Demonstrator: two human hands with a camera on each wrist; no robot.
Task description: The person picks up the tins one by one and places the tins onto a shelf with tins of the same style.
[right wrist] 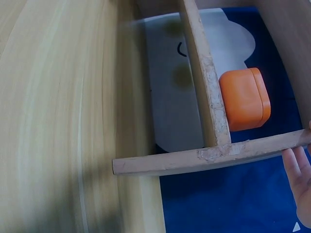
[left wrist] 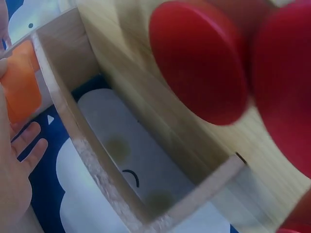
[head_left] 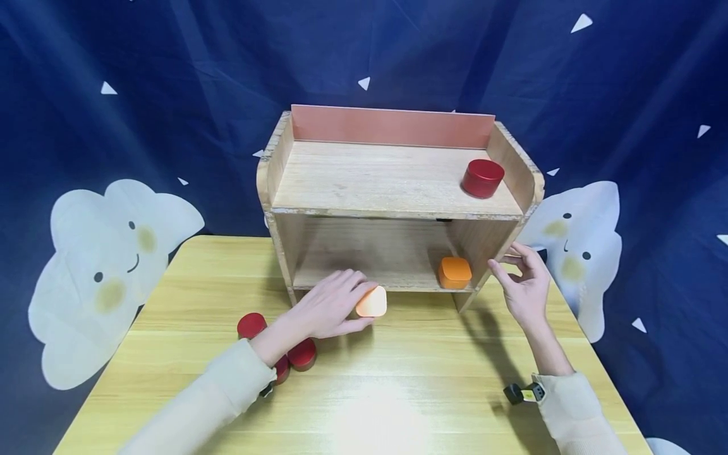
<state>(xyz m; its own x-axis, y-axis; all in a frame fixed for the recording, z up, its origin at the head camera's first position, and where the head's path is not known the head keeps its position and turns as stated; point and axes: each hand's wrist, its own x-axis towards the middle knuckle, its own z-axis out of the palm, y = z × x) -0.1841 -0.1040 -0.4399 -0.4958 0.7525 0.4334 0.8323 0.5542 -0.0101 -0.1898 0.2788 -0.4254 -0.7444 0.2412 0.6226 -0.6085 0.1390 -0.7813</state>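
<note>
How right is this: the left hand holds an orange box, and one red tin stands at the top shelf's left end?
The end is wrong: in the head view, the red tin stands at the top shelf's right end. The left hand holds an orange box.

Cream sleeves (head_left: pixel 196 398), black wrist device (head_left: pixel 514 394) with yellow label (head_left: pixel 529 396) beside the right cuff (head_left: pixel 563 393)

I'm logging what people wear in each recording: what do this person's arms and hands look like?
The sleeves are long and pale cream. The left hand and right hand are bare. At the right cuff sits a small black device with a yellow label; a dark piece shows below the left cuff.
</note>
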